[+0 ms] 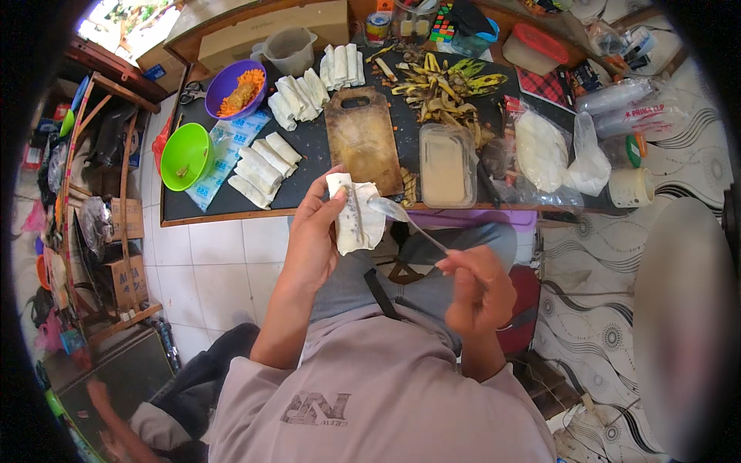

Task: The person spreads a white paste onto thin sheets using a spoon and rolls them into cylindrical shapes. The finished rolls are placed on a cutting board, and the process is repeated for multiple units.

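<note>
My left hand (310, 224) holds a partly rolled white wrapper (372, 234) over the table's near edge, thumb pressed on the rolled part. Dark specks show along the roll, and a loose flap spreads to its right. In my right hand (482, 292) is the handle of a metal spoon (421, 229). Its bowl end rests at the flap, and what it carries, if anything, I cannot make out. Just beyond the wrapper lies a worn wooden cutting board (361, 143). Finished-looking white rolls (262, 171) are lined up left of the board, with more rolls (298, 100) behind.
At left stand a purple bowl (258, 106) with orange shreds and a green bowl (187, 158). Banana peels (448, 89) are heaped behind a plastic tub (448, 166). White wrapper sheets (540, 150) lie in plastic at right. Another person's arm (108, 413) shows at lower left.
</note>
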`<state>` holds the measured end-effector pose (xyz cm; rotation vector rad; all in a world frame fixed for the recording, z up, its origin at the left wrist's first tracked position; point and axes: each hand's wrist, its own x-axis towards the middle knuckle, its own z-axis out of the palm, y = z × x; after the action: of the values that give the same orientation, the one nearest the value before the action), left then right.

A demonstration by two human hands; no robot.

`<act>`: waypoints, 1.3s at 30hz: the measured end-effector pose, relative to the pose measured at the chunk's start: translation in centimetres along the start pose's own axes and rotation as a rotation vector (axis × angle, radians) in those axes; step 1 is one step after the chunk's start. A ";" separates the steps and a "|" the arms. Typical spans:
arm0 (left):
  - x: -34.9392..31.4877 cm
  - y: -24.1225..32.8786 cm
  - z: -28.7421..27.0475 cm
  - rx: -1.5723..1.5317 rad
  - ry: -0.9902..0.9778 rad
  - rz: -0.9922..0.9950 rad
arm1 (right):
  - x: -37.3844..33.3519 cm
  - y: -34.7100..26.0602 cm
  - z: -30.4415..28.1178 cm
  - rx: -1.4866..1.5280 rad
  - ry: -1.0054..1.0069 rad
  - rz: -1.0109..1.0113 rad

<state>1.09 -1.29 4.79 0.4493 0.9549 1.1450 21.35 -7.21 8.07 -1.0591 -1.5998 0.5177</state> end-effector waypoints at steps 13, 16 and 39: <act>-0.2 -0.6 1.9 0.022 -0.037 -0.068 | -1.3 -0.3 -3.3 -0.115 -0.108 -0.283; -0.4 -0.7 2.2 -0.006 -0.048 -0.091 | -1.7 -0.3 -3.3 -0.050 0.006 -0.216; -0.5 0.4 2.6 -0.057 0.033 -0.044 | -0.6 0.1 -2.0 0.195 0.236 0.279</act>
<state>2.92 -1.19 6.70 0.3628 0.9540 1.1402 23.30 -8.08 8.25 -1.1547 -1.1772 0.6932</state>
